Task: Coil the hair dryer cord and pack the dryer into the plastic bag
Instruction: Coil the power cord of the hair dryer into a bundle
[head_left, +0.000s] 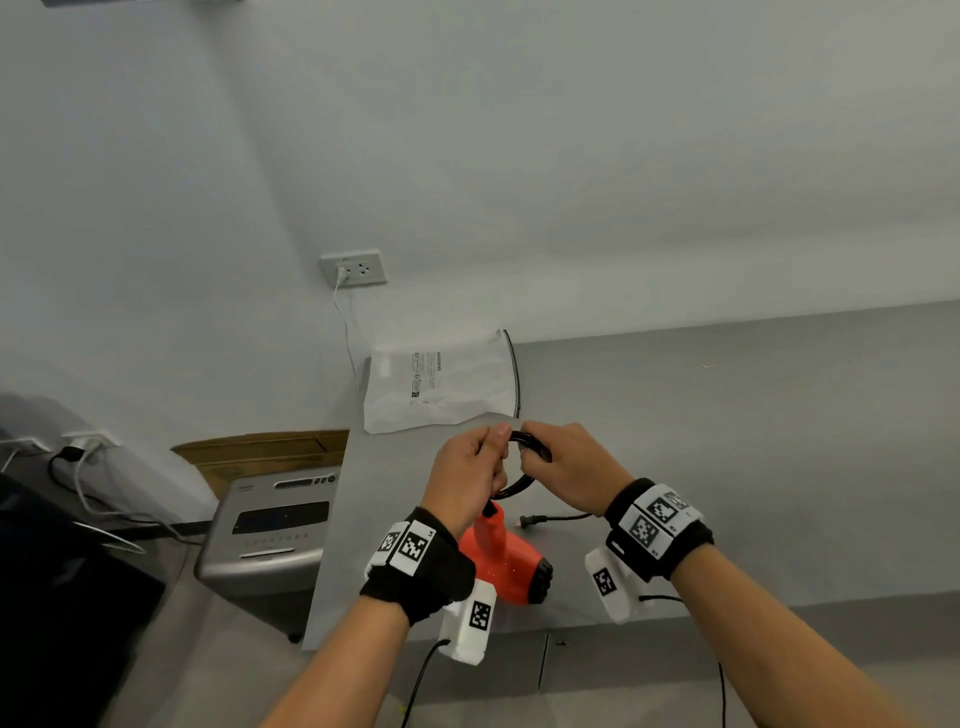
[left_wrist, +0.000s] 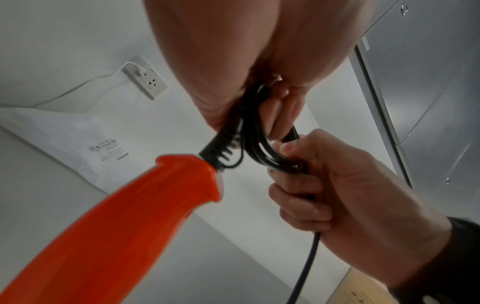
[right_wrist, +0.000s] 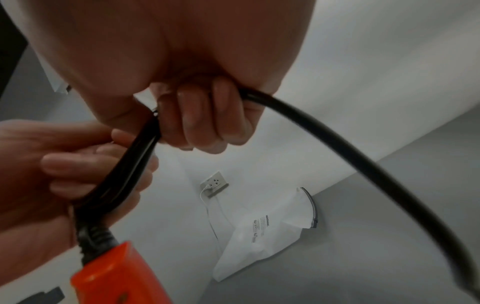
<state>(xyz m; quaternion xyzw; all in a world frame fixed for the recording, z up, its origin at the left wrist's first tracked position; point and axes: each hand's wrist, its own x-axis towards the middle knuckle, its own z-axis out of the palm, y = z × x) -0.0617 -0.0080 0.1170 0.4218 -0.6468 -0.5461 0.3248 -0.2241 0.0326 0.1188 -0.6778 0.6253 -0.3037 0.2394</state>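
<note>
Head view is showing the person working just in front of the plastic bag, which is lying flat on the grey surface against the wall. The left hand is curling its fingers around the gathered black loops of the cord, with the thumb pressing on top. The right hand is gripping the same bundle from the other side, and the free part of the cord is running out through its closed fingers.

To do this step well, in my judgement the left hand should be keeping the loops pinched firmly while the right hand is feeding the remaining length in turns of equal size, without twisting it. The strain relief at the handle should not be bending sharply.

The hair dryer is bright orange, with a black nozzle end, and it is hanging or resting below the hands, nearer to the person than the bag. The plug is lying on the surface just beside the dryer, so some cord is not coiled yet. The bag is white and semi-transparent, with a printed warning and a dark zip edge.
</note>
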